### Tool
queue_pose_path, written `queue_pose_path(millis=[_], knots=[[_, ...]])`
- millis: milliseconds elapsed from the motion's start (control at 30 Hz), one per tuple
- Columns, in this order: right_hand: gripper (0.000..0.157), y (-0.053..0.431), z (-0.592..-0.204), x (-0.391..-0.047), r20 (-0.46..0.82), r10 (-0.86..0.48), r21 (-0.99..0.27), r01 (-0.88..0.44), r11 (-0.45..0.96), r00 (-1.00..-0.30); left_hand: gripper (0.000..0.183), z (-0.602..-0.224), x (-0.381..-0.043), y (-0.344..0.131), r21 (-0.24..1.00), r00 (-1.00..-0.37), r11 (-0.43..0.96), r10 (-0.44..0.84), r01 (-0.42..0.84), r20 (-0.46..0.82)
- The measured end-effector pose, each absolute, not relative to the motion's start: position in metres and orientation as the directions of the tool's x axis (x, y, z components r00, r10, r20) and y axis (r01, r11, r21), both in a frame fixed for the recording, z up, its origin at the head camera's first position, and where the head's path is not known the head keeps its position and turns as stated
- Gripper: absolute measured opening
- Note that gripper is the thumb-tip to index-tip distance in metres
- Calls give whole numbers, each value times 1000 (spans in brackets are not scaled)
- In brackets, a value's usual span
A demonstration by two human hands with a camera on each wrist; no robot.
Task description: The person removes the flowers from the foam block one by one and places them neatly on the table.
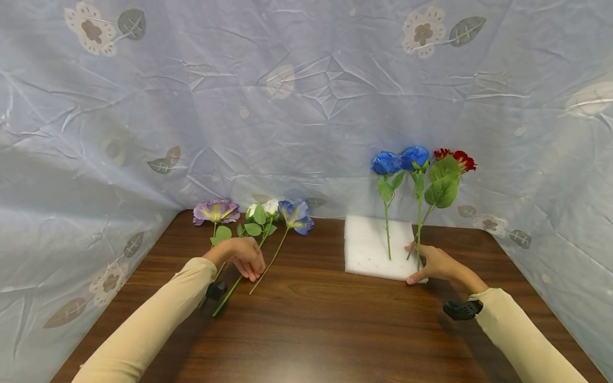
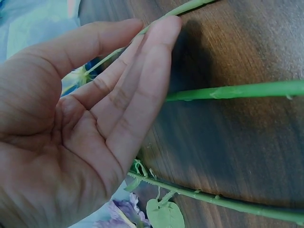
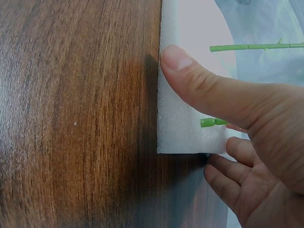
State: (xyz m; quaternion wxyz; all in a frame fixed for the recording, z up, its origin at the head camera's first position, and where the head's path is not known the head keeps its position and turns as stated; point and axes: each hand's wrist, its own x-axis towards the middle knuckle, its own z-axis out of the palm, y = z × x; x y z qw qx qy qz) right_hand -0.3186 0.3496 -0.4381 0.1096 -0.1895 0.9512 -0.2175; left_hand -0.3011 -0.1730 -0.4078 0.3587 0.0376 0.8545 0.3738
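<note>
My left hand (image 1: 243, 256) is over the left of the table, thumb and fingertips pinching the thin green stem (image 2: 194, 5) of a blue-violet artificial flower (image 1: 294, 215). Beside it lie a white flower (image 1: 270, 207) with green leaves and a purple flower (image 1: 217, 211). At the right, my right hand (image 1: 438, 264) grips the near right corner of a white foam block (image 1: 361, 247). Its thumb (image 3: 190, 71) presses the front edge while the other fingers lie along the side. Two blue roses (image 1: 386, 163) and a red flower (image 1: 463, 160) stand upright in the block.
A brown wood-grain table (image 1: 306, 319) lies beneath everything. Pale grey-blue flower-patterned cloth (image 1: 306, 122) hangs behind it and along both sides. The large green leaves (image 1: 441, 191) of the red flower stick out above the right hand.
</note>
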Motion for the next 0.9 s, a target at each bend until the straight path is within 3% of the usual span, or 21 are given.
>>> queue_pose_path(millis=[500,900], knots=[[101,352,-437,-318,-131,-414,-466,-313,828,-901,20,-402,-308,-156,740,-766,657,399,-144,-504],[101,352,-439,-320,-127,-412,-460,-315,830,-902,27,-395,-325,-78,846,-803,525,465,-88,-372]])
